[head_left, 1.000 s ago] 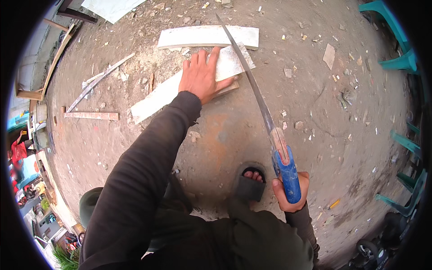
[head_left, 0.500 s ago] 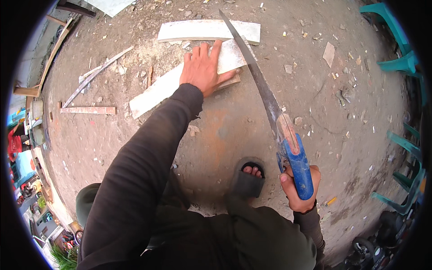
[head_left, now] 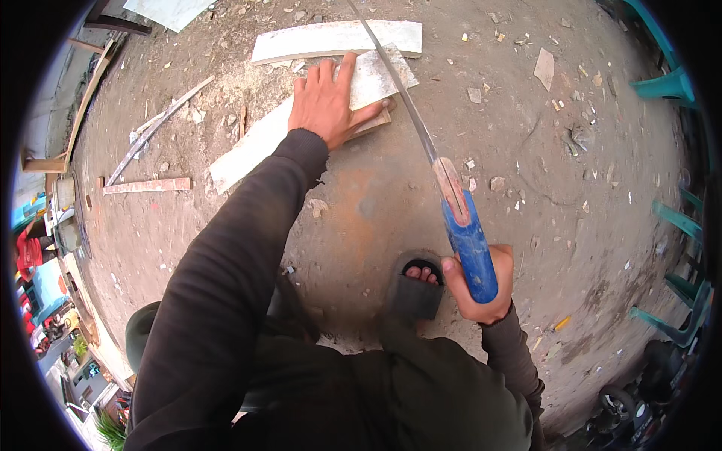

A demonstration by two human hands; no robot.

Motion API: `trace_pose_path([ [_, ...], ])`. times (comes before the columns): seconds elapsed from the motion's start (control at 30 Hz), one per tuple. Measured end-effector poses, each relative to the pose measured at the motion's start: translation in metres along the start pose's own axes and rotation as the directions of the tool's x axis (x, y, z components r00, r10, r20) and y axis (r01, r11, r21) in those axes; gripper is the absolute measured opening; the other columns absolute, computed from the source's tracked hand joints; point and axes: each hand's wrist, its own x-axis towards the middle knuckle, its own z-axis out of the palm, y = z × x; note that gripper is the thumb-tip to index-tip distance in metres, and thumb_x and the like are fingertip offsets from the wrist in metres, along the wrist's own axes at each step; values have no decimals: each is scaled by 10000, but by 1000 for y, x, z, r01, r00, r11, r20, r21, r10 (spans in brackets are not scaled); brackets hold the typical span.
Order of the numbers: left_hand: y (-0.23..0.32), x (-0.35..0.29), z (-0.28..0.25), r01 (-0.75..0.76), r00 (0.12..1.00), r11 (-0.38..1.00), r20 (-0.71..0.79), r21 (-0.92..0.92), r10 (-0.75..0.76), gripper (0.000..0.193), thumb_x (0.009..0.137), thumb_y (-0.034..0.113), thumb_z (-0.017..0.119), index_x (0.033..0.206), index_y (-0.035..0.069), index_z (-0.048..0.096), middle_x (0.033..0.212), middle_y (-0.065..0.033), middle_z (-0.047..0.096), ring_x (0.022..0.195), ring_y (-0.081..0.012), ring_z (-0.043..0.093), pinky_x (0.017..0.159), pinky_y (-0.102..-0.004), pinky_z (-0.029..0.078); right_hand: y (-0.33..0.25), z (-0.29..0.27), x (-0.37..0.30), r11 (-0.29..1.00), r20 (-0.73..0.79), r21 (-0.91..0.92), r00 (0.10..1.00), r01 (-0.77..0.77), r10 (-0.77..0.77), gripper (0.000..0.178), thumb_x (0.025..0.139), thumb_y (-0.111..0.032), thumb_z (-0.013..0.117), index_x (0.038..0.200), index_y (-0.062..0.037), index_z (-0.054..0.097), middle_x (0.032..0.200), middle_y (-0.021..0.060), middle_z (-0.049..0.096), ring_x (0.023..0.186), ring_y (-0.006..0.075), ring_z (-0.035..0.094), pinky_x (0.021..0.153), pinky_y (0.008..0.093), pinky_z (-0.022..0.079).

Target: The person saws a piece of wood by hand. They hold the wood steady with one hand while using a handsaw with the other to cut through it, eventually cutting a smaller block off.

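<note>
My left hand (head_left: 322, 103) lies flat on a white wooden board (head_left: 252, 154), fingers spread and thumb out to the right. The board slants on the ground, and a smaller wood piece (head_left: 374, 122) shows under its right part. My right hand (head_left: 492, 282) is wrapped round the blue handle of a handsaw (head_left: 406, 98). Its blade points away from me and crosses the board's right end, to the right of my left hand. The tip runs to the picture's top edge. Whether the teeth touch the wood, I cannot tell.
Beyond lies a second white board (head_left: 338, 41). Thin wood strips (head_left: 158, 128) and a reddish strip (head_left: 147, 186) are on the dirt ground at left. Teal plastic chairs (head_left: 665, 86) stand along the right. My sandalled foot (head_left: 420, 289) is below the saw; chips and rubble are scattered about.
My right hand has moved left and slightly forward with the saw. The blade has turned more edge-on and its tip has shifted left and away. My left hand stays on the board.
</note>
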Motion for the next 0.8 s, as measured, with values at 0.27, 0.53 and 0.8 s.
trace_pose_path([
  [0.27,-3,1,1,-40,999,997,-24,64,41,862,898,664,601,1492,69,412,1139,-157,522,1068,-300,526,922,-448,410,14,5,-20,996,-61,-27,994,88,-90,57,804,29,670,750,12,661,623,103,674,588,217,726,516,295,511],
  [0.53,2,5,-5,-13,1000,1000,-17,-10,13,862,893,641,626,1476,44,413,1138,-154,509,1062,-297,512,919,-446,406,20,21,35,997,-110,6,991,71,-70,191,778,-30,713,655,-27,568,547,116,509,445,284,543,469,362,426],
  [0.8,3,2,-7,8,998,1000,59,13,-9,863,892,644,626,1481,53,406,1143,-164,511,1076,-305,512,927,-456,408,20,-2,-11,999,-93,-22,995,34,-36,173,793,-22,709,661,-12,598,583,105,628,543,249,686,516,324,510],
])
